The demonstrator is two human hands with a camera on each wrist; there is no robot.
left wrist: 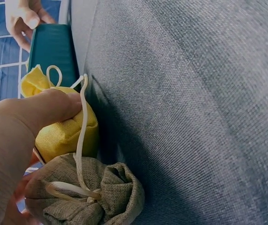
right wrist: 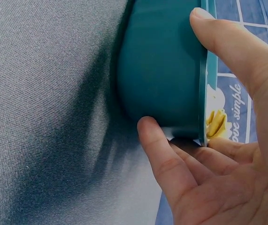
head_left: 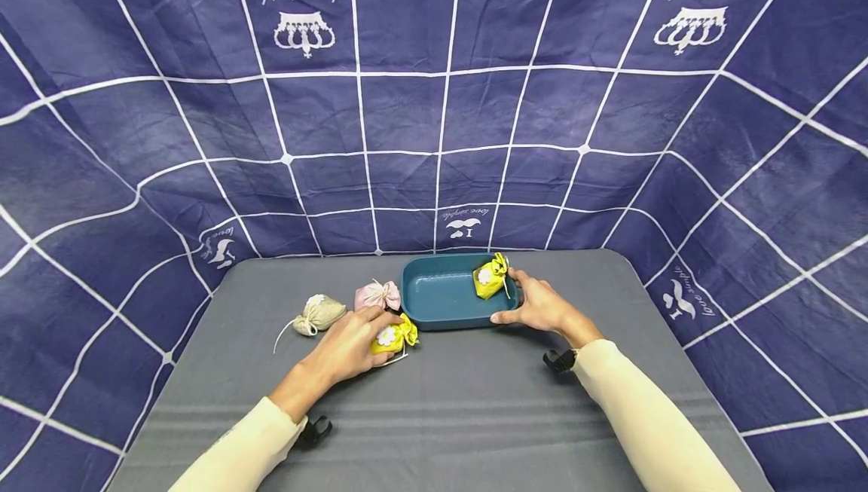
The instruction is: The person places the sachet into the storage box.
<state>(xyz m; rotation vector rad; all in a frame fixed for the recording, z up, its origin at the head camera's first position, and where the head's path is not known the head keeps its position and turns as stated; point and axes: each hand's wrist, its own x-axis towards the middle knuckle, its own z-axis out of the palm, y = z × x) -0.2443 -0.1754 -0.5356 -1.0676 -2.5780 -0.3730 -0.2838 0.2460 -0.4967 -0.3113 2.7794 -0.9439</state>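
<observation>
Left hand (head_left: 353, 341), lower centre-left of the head view, is curled over a small yellow fabric drawstring pouch with a white flower (head_left: 393, 335) that sits on the grey cloth-covered table (head_left: 434, 417), just off the near-left corner of the tray. In the left wrist view the thumb presses on this pouch's side (left wrist: 65, 133), and its cream drawstring (left wrist: 80, 140) runs down across a beige linen drawstring pouch (left wrist: 89, 197) that sits right against it in that frame. Risk 1: if the yellow pouch comes up, the cord may snag the beige one and drag it along; the grip looks like a light pinch, so the soft filling could also slip out of it. Right hand (head_left: 539, 304), centre-right, grips the right end of the teal rectangular plastic tray (head_left: 434, 300), thumb on the rim and fingers (right wrist: 159, 150) against the outer wall. Risk 2: that hold is 1-sided, so a push from the left could pivot or slide the tray on the smooth cloth. A 2nd yellow flowered pouch (head_left: 491, 277) sits inside the tray at its right end, close to the right thumb, and could get knocked. Further left, a pink fabric pouch (head_left: 377, 294) touches the tray's left wall and may be nudged. The beige pouch (head_left: 317, 314) sits at the far left of the group.
</observation>
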